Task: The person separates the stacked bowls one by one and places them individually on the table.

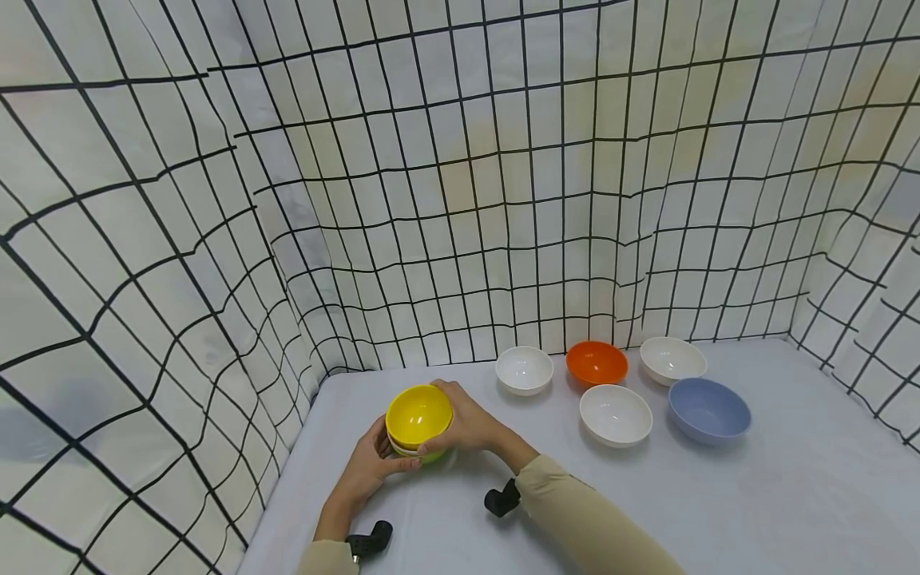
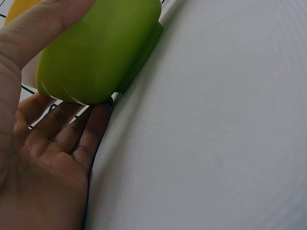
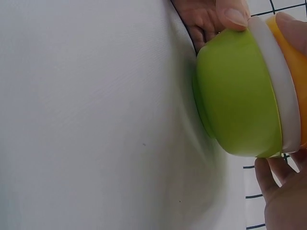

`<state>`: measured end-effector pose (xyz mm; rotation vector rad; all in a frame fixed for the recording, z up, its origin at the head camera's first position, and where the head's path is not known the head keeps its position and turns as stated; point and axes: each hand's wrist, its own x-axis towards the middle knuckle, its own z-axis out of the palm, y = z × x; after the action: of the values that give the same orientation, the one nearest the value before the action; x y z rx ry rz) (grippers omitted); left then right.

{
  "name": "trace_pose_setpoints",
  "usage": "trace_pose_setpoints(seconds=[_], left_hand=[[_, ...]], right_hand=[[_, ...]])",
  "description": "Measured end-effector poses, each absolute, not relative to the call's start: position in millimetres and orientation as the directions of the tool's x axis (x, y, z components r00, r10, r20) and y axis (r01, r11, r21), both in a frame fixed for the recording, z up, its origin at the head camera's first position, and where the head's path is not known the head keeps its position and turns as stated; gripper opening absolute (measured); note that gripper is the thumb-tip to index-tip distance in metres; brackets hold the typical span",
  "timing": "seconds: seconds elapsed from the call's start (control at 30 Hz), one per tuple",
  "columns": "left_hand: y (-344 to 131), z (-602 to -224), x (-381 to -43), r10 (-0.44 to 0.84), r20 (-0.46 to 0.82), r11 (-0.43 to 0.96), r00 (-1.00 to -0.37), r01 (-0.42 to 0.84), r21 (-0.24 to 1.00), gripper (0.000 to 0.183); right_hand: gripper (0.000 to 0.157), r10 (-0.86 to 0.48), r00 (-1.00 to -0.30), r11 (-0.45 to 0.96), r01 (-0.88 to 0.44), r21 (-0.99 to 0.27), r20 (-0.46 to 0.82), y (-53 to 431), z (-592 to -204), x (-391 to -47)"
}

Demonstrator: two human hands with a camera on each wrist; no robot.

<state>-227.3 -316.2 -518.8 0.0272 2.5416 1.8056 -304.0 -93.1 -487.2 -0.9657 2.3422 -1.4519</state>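
A yellow bowl point(image 1: 418, 415) sits at the top of a stack at the left of the table. Below it come a white bowl point(image 3: 280, 91) and, lowest, a green bowl point(image 3: 240, 96) whose foot is at the tablecloth. My left hand point(image 1: 364, 469) holds the stack from the left, its thumb in front and its fingers around the green bowl's side. From the right, my right hand point(image 1: 470, 419) grips the yellow bowl, with the thumb at the near side and the fingers at the far side. The insides of the two lower bowls are hidden.
Right of the stack stand a small white bowl point(image 1: 525, 370), an orange bowl point(image 1: 596, 363), another white bowl point(image 1: 672, 359), a nearer white bowl point(image 1: 616, 415) and a blue bowl point(image 1: 709, 410). A black grid over white sheeting point(image 1: 460, 184) bounds the table's back and sides.
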Motion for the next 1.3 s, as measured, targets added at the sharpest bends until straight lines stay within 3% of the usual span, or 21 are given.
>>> trace_pose_setpoints(seconds=[0.57, 1.03, 1.3], left_hand=[[-316, -519, -228, 0.034, -0.006, 0.331, -0.999, 0.005, 0.944, 0.106], [-316, -521, -229, 0.035, -0.015, 0.311, -0.999, -0.003, 0.95, 0.106], [-316, -519, -229, 0.038, 0.0, 0.306, -0.999, 0.011, 0.952, 0.104]], right_hand=[[0.101, -0.619, -0.76, 0.247, -0.429, -0.869, 0.199, -84, -476, -300], [0.112, -0.555, -0.812, 0.257, -0.376, -0.89, 0.182, -66, -471, -298], [0.11, -0.532, -0.826, 0.246, -0.363, -0.899, 0.188, -46, -467, -293]])
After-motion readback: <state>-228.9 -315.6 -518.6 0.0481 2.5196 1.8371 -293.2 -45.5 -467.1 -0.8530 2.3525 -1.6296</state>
